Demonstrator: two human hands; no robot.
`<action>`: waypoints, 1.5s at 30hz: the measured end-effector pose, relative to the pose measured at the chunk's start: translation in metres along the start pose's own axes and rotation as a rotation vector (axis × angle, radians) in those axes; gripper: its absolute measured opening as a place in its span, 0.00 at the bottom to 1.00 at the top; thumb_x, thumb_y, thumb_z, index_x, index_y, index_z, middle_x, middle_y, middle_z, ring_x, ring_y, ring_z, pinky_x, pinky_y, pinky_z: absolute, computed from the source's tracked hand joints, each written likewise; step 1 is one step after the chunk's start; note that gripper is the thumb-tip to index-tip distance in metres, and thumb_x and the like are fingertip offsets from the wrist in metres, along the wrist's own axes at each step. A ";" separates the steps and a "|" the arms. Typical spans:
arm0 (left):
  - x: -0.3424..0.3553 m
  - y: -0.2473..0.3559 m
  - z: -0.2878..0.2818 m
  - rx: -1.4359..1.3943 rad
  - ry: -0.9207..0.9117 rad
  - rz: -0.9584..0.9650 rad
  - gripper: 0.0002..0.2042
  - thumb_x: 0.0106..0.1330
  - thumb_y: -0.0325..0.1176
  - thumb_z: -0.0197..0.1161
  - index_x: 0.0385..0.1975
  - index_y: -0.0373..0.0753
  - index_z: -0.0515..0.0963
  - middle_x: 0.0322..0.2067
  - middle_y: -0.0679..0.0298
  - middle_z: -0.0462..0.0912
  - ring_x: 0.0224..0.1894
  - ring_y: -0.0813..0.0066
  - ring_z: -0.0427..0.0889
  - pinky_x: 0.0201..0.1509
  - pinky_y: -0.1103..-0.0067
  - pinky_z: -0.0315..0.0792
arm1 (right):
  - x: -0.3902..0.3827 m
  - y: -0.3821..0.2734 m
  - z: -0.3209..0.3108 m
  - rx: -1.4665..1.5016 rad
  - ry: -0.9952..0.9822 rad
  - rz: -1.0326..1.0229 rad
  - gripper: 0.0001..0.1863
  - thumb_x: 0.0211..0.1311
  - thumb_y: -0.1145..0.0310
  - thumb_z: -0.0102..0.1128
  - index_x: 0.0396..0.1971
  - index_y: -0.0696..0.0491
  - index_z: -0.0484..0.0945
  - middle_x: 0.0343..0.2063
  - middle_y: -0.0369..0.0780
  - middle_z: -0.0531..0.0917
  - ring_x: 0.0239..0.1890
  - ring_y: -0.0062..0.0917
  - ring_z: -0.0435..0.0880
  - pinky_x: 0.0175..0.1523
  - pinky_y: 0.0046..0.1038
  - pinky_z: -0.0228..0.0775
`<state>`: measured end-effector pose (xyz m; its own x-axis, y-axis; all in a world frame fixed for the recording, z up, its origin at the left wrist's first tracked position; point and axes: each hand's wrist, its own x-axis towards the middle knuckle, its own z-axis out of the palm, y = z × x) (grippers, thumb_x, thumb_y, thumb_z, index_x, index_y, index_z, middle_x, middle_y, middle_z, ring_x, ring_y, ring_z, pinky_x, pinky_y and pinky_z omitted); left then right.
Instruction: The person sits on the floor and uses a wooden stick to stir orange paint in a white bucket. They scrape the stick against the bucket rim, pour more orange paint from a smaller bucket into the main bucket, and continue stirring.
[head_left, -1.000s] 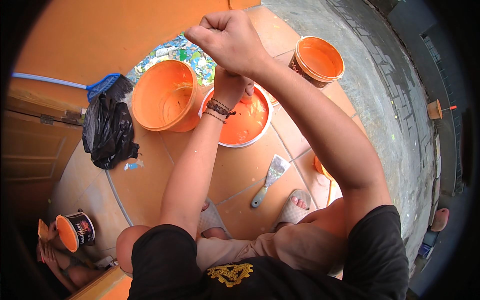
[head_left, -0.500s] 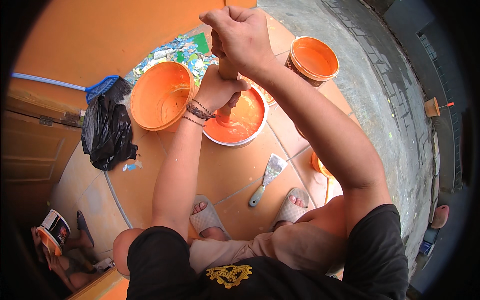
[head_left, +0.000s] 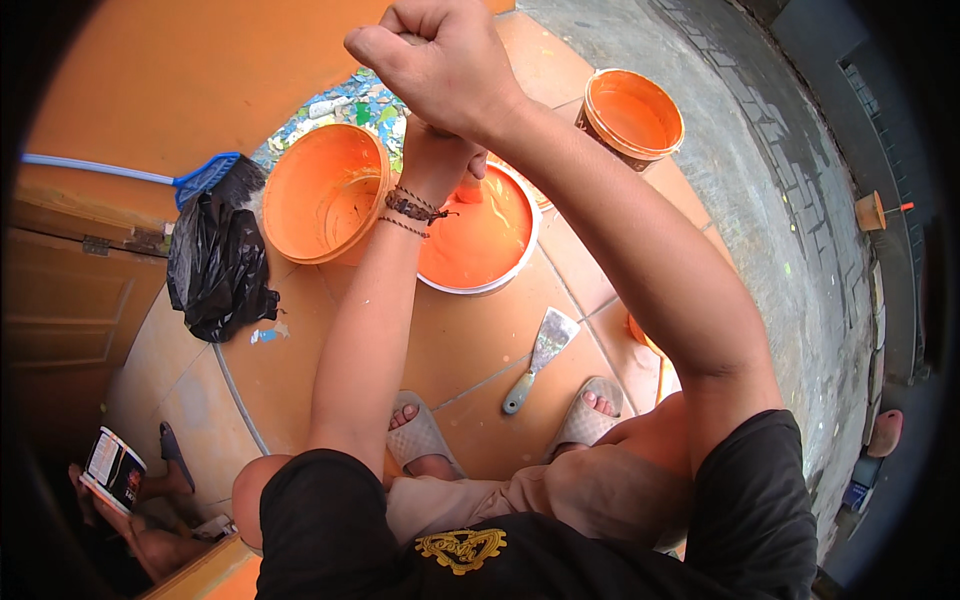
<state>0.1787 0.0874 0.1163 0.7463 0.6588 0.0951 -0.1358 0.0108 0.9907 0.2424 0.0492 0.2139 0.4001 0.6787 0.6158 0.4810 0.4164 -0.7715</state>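
A stirring stick (head_left: 469, 191), its lower end coated orange, stands in a white-rimmed bucket (head_left: 505, 284) of orange paint (head_left: 478, 240). Both my hands are closed round it, one above the other. My right hand (head_left: 445, 65) is a fist over its upper end, and my left hand (head_left: 438, 160), below a wrist with braided bracelets, grips it lower down. Most of the shaft is hidden behind my hands. Pale streaks show in the paint's surface. A scraper (head_left: 543, 355) with a grey handle lies on the tiles between the bucket and my sandals.
Left of the paint stands a wide orange-stained bucket (head_left: 305, 175); another bucket of orange paint (head_left: 632, 112) is at the right. Paint chips (head_left: 330, 105), a black plastic bag (head_left: 215, 265) and a blue broom (head_left: 205, 178) lie by the wall. At lower left, another person holds a container (head_left: 115, 468).
Both my hands have shifted left and the stick with them; its dipped end now enters the paint farther back. The other person's container has tilted.
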 end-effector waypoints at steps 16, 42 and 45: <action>-0.028 0.008 -0.008 0.117 -0.083 -0.383 0.10 0.52 0.24 0.64 0.15 0.35 0.69 0.10 0.65 0.70 0.10 0.78 0.69 0.14 0.80 0.64 | -0.019 0.031 0.001 0.328 0.030 0.379 0.16 0.59 0.67 0.61 0.15 0.58 0.73 0.10 0.35 0.71 0.12 0.15 0.68 0.16 0.21 0.60; -0.026 -0.008 0.008 -0.121 -0.076 -0.277 0.09 0.51 0.21 0.60 0.13 0.35 0.69 0.09 0.64 0.69 0.10 0.76 0.69 0.15 0.79 0.65 | -0.018 0.024 0.001 0.136 -0.078 0.325 0.16 0.59 0.66 0.63 0.16 0.59 0.74 0.09 0.34 0.70 0.11 0.13 0.67 0.16 0.20 0.57; -0.030 -0.003 0.000 -0.057 -0.114 -0.334 0.10 0.51 0.22 0.62 0.14 0.35 0.69 0.10 0.64 0.70 0.10 0.76 0.69 0.15 0.79 0.64 | -0.019 0.032 0.003 0.247 -0.056 0.357 0.16 0.58 0.66 0.63 0.15 0.59 0.73 0.09 0.34 0.70 0.11 0.14 0.67 0.16 0.20 0.57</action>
<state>0.1564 0.0675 0.1106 0.8233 0.5235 -0.2194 0.0940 0.2554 0.9623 0.2474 0.0515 0.1773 0.4613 0.8354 0.2988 0.1159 0.2772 -0.9538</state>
